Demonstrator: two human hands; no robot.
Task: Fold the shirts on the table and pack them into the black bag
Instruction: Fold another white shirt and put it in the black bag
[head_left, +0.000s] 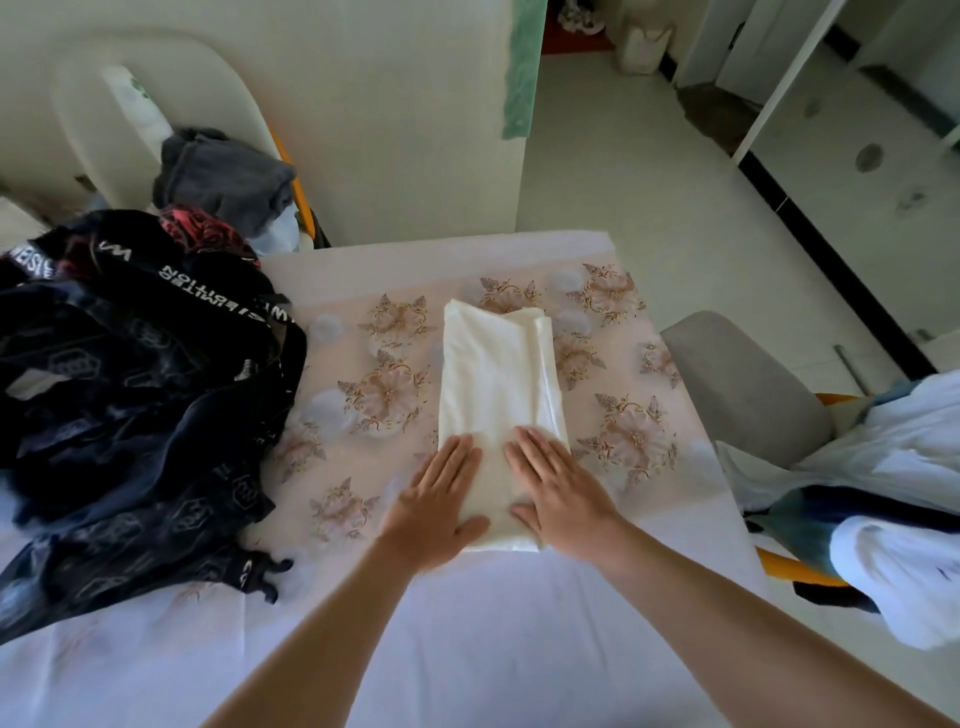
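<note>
Hands: both forearms reach in from the near edge. The left hand (441, 499) and right hand (556, 488) lie side by side, palms down and fingers straight, pressing the near end of the white shirt (498, 374). Neither grips anything.
Why so: flat palms probably smooth the cloth and set the crease before the next fold.
White shirt: folded into a long narrow strip, it lies mid-table on the flowered tablecloth (374, 395) and runs away from the person.
Black bag (130, 389): slumped on the table's left side with straps loose, near the shirt but apart from it. Something red shows at its far rim.
Around: a grey chair (737, 384) stands right of the table. White and blue clothes (893, 467) are heaped at the right edge, and a grey garment (223, 176) sits at the far left.
In the way: the limp bag mouth and trailing straps will likely need holding open for packing.
</note>
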